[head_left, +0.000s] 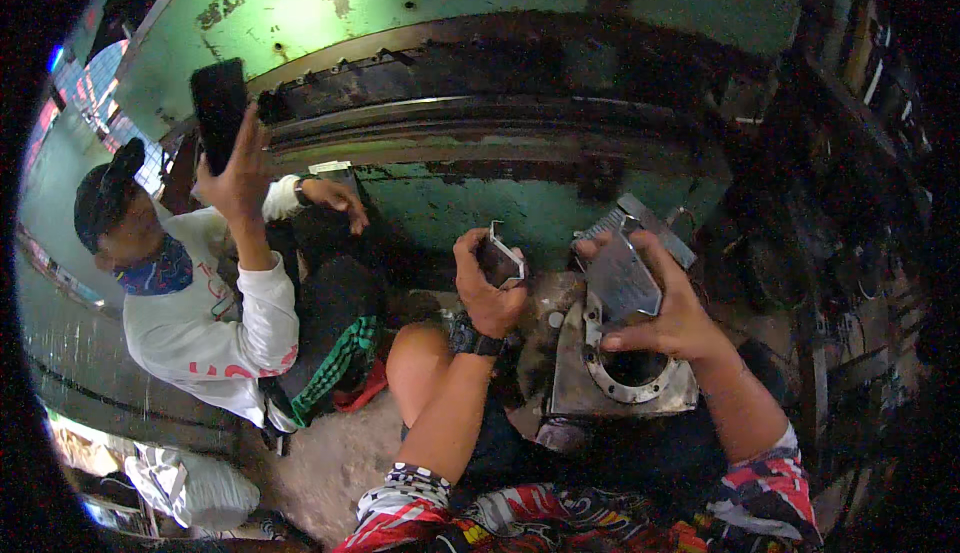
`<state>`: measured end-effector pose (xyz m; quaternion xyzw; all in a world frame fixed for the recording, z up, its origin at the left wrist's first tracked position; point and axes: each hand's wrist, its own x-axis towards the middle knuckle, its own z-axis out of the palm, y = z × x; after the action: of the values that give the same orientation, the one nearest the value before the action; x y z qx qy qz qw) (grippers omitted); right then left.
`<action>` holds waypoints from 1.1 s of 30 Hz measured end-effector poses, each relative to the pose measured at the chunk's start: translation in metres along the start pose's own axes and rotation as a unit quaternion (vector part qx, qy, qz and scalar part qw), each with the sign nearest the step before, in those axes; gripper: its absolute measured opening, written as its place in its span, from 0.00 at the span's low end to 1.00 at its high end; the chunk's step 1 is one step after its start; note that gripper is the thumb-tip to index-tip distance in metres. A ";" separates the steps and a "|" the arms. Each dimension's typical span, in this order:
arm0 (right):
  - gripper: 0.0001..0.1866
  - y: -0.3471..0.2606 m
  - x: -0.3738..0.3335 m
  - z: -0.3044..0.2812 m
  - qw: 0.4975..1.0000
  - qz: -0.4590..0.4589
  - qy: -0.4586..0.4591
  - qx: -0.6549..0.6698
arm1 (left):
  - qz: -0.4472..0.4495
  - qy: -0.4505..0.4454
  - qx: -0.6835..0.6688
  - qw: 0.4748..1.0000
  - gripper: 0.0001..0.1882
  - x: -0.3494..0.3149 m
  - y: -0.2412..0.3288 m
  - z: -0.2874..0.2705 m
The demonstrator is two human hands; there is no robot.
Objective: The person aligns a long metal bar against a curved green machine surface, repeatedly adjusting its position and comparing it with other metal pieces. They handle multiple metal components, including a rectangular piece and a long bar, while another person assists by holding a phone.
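My left hand [486, 293], with a dark watch at the wrist, is closed around a small bent metal bracket [507, 261] held upright. To its right, my right hand [675, 315] grips a wider bent metal plate [622, 281] between thumb and fingers. The two pieces are apart. Below the right hand stands a metal block [573, 389] with a round flange ring [636, 392] that has holes along its rim. Part of the ring is hidden by the hand. Just beyond the right hand lie several similar metal pieces [662, 232].
A large green press-like machine [480, 208] spans the far side. At left, a person [215, 323] in a white top sits close by, holding up a dark phone [219, 113]. A white sack [200, 493] lies at lower left. Dark metal clutter [800, 253] fills the right.
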<state>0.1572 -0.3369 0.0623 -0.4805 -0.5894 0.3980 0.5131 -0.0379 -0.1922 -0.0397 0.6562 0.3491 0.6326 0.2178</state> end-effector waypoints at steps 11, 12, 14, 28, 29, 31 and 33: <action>0.58 0.023 0.034 0.028 0.986 -0.144 -0.080 -0.040 | 0.005 -0.113 -0.055 0.992 0.31 -0.034 -0.007 0.017; 0.58 0.026 0.032 0.026 0.987 -0.134 -0.075 -0.053 | 0.000 -0.118 -0.060 0.991 0.33 -0.035 -0.006 0.017; 0.58 0.030 0.030 0.025 0.987 -0.136 -0.064 -0.055 | -0.010 -0.128 -0.070 0.989 0.36 -0.038 -0.005 0.018; 0.57 0.021 0.037 0.019 0.984 -0.160 -0.074 -0.018 | -0.034 -0.168 -0.169 0.970 0.35 -0.039 -0.016 0.025; 0.56 0.020 0.038 0.018 0.984 -0.157 -0.074 -0.021 | -0.031 -0.169 -0.167 0.971 0.35 -0.040 -0.018 0.025; 0.56 0.014 0.038 0.018 0.986 -0.149 -0.072 -0.031 | -0.008 -0.169 -0.160 0.973 0.35 -0.035 -0.013 0.024; 0.56 0.013 0.039 0.019 0.985 -0.155 -0.070 -0.030 | 0.026 -0.164 -0.152 0.974 0.35 -0.030 -0.006 0.021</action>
<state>0.1397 -0.2950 0.0552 -0.3696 -0.7030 0.3287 0.5111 -0.0170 -0.2070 -0.0667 0.7193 0.1906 0.5674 0.3527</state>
